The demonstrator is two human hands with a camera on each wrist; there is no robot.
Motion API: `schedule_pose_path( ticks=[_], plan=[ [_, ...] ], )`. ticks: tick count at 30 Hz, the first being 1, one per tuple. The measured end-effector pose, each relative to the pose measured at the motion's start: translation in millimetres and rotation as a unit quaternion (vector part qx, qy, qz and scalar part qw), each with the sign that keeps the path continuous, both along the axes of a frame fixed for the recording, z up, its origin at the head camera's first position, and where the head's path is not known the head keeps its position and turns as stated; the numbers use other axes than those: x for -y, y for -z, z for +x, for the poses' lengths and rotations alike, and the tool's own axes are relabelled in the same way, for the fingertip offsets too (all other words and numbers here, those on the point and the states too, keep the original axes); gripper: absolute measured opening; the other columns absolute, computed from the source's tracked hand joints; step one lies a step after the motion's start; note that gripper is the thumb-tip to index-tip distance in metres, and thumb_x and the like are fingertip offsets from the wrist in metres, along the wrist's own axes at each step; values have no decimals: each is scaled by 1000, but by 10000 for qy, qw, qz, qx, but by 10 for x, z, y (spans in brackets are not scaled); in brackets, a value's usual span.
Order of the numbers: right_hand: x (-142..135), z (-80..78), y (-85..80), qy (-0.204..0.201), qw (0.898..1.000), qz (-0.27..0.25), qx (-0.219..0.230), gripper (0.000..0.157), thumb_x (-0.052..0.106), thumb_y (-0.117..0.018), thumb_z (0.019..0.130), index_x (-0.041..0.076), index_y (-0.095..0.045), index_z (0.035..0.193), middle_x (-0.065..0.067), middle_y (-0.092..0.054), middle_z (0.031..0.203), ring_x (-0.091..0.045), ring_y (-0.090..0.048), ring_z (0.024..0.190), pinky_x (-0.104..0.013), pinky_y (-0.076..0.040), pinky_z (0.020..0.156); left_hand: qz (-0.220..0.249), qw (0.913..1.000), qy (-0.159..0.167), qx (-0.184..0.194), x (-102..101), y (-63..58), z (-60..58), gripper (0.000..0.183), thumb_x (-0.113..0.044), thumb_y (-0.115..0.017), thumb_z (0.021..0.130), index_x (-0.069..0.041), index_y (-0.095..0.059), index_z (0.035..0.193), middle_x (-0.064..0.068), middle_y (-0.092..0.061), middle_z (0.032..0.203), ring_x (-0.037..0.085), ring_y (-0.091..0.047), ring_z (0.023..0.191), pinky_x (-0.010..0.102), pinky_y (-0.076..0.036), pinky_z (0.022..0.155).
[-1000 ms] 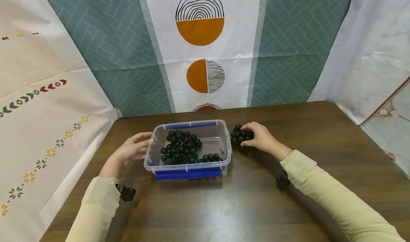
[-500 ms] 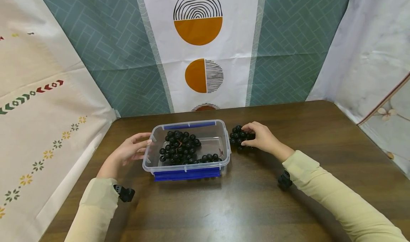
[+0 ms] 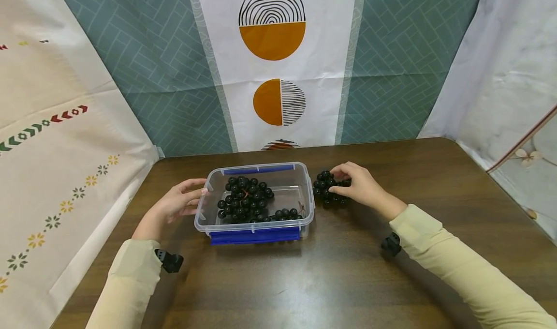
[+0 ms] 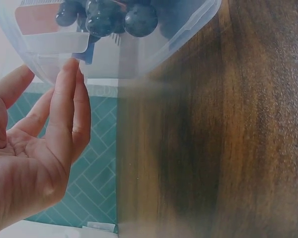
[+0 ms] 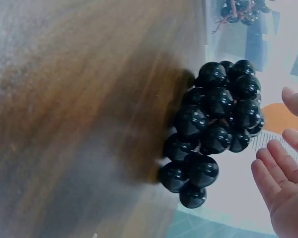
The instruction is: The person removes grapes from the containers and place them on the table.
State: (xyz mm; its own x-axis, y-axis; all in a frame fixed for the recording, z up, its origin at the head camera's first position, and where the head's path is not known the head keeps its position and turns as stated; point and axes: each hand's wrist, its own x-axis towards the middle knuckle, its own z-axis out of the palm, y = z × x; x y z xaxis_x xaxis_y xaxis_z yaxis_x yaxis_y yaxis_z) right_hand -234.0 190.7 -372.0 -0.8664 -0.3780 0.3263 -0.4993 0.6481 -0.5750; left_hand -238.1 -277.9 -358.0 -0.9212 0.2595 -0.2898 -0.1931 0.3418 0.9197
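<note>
A clear plastic food container (image 3: 287, 194) with blue latches stands on the table in the head view. Inside it lie bunches of black grapes (image 3: 243, 199), mostly toward its left and front. My left hand (image 3: 179, 201) is at the container's left side, with extended fingertips (image 4: 69, 67) right at the wall in the left wrist view. Just right of the container rests another bunch of black grapes (image 3: 324, 187) on the table. My right hand (image 3: 360, 186) hovers over that bunch's right end in the head view. The right wrist view shows its loosely bent fingers (image 5: 268, 173) apart from the grapes.
The brown wooden table (image 3: 278, 290) reaches back to a teal and white patterned curtain (image 3: 322, 111). Cream embroidered cloth (image 3: 78, 174) hangs at the left, and pale marbled cloth (image 3: 513, 97) at the right. Each wrist carries a small black camera (image 3: 169, 261).
My right hand has drawn slightly up and to the right, showing more of the grape bunch beside the container. My left hand and the container have stayed in place.
</note>
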Motion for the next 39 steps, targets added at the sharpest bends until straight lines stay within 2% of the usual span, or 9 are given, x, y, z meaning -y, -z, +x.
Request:
schedule_pose_path(
  ticks=[4,15,28,39],
  plan=[
    [2,25,-69,-41,10000,-32,10,40,12,-77,80,-3,-61,114,-18,-60,107,-34,-57,99,-50,-49,88,10,10000,3,16,1,1,-3,65,-29,-57,96,-5,-24,148,1,-63,114,8,-64,94,34,-55,81],
    [85,52,-202,-388,9991,124,-87,42,13,-77,79,-2,-61,115,-17,-61,110,-31,-58,101,-48,-49,89,-41,10000,-8,7,14,20,-12,66,-31,-58,95,-7,-26,148,8,-61,122,14,-64,100,35,-55,82],
    [217,106,-318,-810,9963,245,-164,39,11,-77,79,-2,-62,113,-18,-62,108,-32,-59,100,-47,-50,86,68,9999,-93,60,11,28,-35,66,-31,-59,95,-6,-26,147,-3,-65,111,11,-64,97,33,-55,81],
    [315,103,-381,-1065,9935,376,-122,38,11,-77,79,-1,-63,113,-13,-62,108,-32,-58,99,-45,-49,86,168,9996,-157,139,12,27,-42,65,-29,-58,96,-6,-26,147,-9,-65,105,9,-64,95,31,-56,78]
  ],
)
